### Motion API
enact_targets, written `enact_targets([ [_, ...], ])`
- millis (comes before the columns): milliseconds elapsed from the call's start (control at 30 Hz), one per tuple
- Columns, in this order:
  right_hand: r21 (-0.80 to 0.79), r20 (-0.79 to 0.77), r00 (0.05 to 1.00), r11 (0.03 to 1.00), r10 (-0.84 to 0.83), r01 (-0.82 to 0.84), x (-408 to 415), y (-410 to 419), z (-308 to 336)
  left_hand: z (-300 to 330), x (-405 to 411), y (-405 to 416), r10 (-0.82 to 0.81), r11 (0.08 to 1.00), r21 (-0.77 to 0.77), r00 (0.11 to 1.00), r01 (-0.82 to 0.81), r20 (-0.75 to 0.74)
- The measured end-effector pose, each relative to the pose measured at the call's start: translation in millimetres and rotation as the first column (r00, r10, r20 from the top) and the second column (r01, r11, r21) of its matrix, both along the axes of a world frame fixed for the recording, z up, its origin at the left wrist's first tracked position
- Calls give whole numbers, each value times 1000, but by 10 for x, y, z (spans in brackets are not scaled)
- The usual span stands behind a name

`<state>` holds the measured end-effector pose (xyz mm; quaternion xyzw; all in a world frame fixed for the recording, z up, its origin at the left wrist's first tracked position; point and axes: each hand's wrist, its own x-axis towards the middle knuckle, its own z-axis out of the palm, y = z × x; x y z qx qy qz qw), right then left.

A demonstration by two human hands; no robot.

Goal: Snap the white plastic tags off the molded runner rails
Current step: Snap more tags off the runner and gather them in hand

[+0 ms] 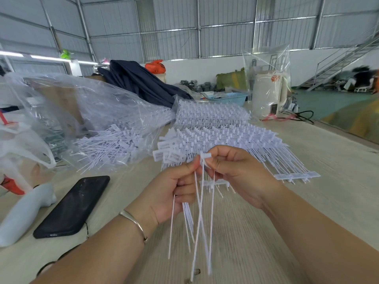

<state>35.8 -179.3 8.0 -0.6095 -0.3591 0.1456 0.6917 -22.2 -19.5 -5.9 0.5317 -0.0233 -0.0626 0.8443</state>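
Observation:
My left hand [174, 191] grips a bundle of loose white tags [189, 220], their thin tails hanging down toward me. My right hand [235, 171] pinches the head of one white tag [206, 155] between thumb and forefinger, right beside my left thumb. A short piece of runner rail [215, 183] lies on the table [307, 201] under my hands. Behind them, stacks of molded runner rails [225, 136] full of attached tags fan out across the table.
A clear plastic bag [82, 111] holding loose tags [110, 146] lies at left. A black phone [71, 208] and a pale blue-grey object [22, 214] rest at front left. Dark cloth [139, 83], a blue basket [229, 98] and a wrapped white appliance [266, 93] stand behind.

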Motion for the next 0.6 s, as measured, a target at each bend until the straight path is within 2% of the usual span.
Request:
enact_targets([
  [67, -24, 25, 995, 995, -101, 102, 23, -19, 8, 6, 23, 22, 73, 997, -11, 997, -73, 27],
  [233, -67, 30, 969, 967, -243, 245, 83, -75, 30, -24, 57, 6, 286, 933, 187, 950, -307, 128],
  [333, -63, 13, 961, 959, -276, 276, 117, -88, 28, -43, 54, -15, 331, 881, 281, 921, -380, 208],
  [500, -108, 3, 972, 967, -234, 233, 127, -118, 48, 0, 48, -7, 260, 923, 251, 954, -292, 152],
  [600, -160, -30, 990, 978, -138, 131, 130, -150, 80, 38, 31, -5, 158, 957, 230, 984, -174, 87],
])
